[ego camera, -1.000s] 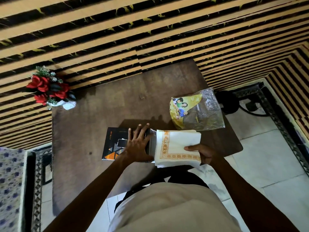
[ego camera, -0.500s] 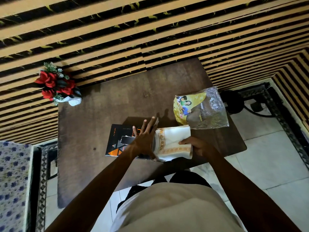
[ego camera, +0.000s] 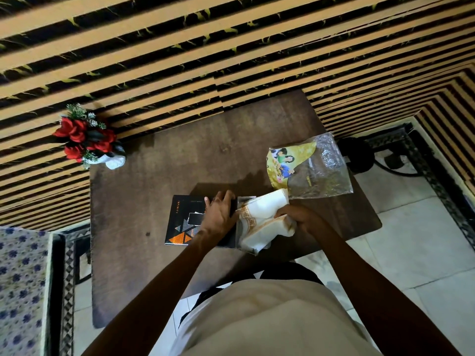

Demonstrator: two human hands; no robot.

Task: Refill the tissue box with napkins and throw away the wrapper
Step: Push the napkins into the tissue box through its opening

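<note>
A black tissue box [ego camera: 180, 222] with orange triangles lies flat on the brown table [ego camera: 159, 176]. My left hand [ego camera: 218, 214] rests on top of the box near its right end, fingers spread. A stack of white napkins [ego camera: 259, 222] with a gold border is bent and pressed against the box's right end, and my right hand [ego camera: 300, 219] grips it from the right. The empty clear and yellow plastic wrapper [ego camera: 308, 168] lies on the table behind the napkins.
A white vase of red flowers [ego camera: 87, 140] stands at the table's back left corner, against the striped wall. A dark round object [ego camera: 356, 155] sits on the tiled floor right of the table. A patterned blue cloth [ego camera: 20, 291] lies at the far left.
My right hand has pushed the napkin stack leftward toward the box's right end, and the stack has gone from flat to bent and crumpled. My left hand stays on the box.
</note>
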